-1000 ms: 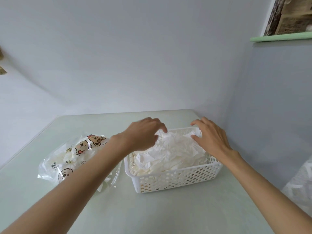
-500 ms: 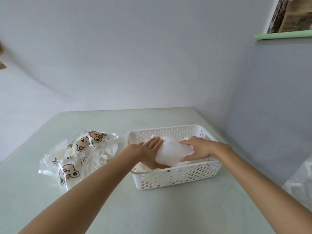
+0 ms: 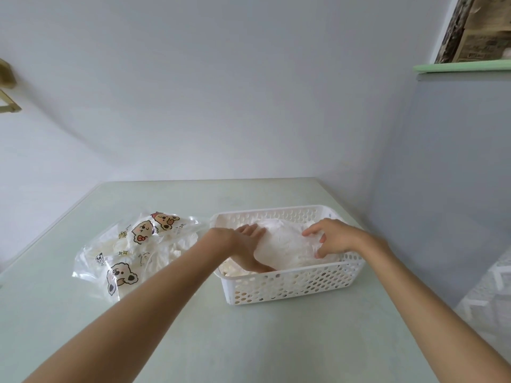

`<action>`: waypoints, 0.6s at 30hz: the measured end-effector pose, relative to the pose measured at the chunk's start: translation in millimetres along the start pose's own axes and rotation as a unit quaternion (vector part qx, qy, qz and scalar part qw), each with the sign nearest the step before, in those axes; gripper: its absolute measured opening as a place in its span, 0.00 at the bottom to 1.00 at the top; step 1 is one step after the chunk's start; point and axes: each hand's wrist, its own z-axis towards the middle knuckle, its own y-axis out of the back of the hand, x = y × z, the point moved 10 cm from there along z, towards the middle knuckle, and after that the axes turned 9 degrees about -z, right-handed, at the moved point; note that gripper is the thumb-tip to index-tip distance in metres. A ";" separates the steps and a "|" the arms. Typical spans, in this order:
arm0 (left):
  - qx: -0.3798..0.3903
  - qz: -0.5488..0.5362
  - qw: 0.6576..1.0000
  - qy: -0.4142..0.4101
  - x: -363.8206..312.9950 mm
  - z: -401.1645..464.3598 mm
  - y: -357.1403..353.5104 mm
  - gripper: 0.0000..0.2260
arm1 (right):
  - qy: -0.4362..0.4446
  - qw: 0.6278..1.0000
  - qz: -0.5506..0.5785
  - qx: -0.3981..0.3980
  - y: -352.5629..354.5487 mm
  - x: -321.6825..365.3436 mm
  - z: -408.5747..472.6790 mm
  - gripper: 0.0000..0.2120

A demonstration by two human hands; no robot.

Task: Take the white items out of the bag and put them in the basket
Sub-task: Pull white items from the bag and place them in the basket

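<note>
Currently we are pressing the items (image 3: 284, 244) into the basket (image 3: 290, 286): left hand (image 3: 246, 244) flat, right hand (image 3: 331, 239) curling onto them; bag (image 3: 132, 252) lying left; compressing evenly advised.

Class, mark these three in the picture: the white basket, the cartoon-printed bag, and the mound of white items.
white basket (image 3: 290, 284): head view, on its perforated front wall.
cartoon-printed bag (image 3: 121, 273): head view, on the bear print near its front.
white items (image 3: 282, 244): head view, on top of the mound between the hands.
</note>
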 end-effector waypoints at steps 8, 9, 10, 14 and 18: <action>-0.232 -0.184 0.947 -0.126 14.8 -90.1 62.1 0.29 | -0.004 0.951 0.144 -0.274 49.4 0.1 -37.3 0.11; -0.254 -0.212 0.934 -0.135 27.2 -108.4 65.8 0.25 | -0.001 0.941 0.158 -0.301 53.5 8.4 -43.8 0.10; -0.272 -0.238 0.922 -0.140 39.4 -124.5 67.4 0.22 | 0.008 0.932 0.174 -0.318 56.4 19.3 -49.7 0.09; -0.273 -0.234 0.933 -0.030 104.9 -146.1 49.0 0.24 | 0.092 0.920 0.218 -0.312 55.1 99.5 -68.1 0.08; -0.208 -0.220 0.947 0.108 161.8 -134.1 14.9 0.19 | 0.160 0.930 0.186 -0.273 29.6 186.6 -77.1 0.06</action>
